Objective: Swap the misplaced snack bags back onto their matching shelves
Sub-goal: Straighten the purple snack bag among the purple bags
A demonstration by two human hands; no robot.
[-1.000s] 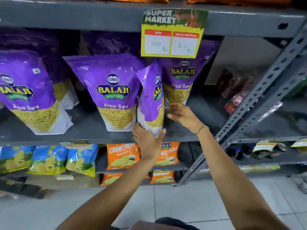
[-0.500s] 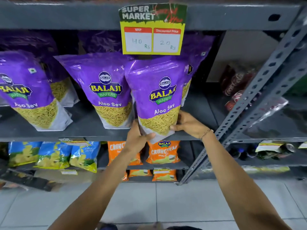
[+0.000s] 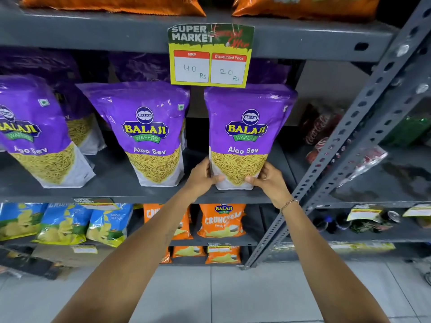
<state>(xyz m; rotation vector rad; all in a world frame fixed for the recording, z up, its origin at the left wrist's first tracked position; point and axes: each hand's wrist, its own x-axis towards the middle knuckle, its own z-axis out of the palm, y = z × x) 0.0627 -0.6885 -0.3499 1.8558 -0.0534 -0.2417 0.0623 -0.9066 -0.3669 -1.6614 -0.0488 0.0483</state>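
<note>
A purple Aloo Sev bag (image 3: 247, 134) stands upright at the right end of the grey middle shelf (image 3: 116, 183), facing me. My left hand (image 3: 201, 177) grips its lower left edge and my right hand (image 3: 268, 179) grips its lower right corner. Two more purple Aloo Sev bags, one in the middle (image 3: 149, 134) and one at the left (image 3: 35, 131), stand on the same shelf, with others behind them in shadow.
A yellow price tag (image 3: 210, 57) hangs from the shelf above, just over the held bag. Orange bags (image 3: 112, 4) lie on the top shelf. Below are blue chip bags (image 3: 63, 223) and orange Crunchem bags (image 3: 221, 221). A slanted perforated steel brace (image 3: 349, 136) and drink bottles (image 3: 321, 129) are at the right.
The held bag was turned from edge-on to face front, shifted right and set upright on the shelf. Both hands moved to its lower corners. The view tilted up.
</note>
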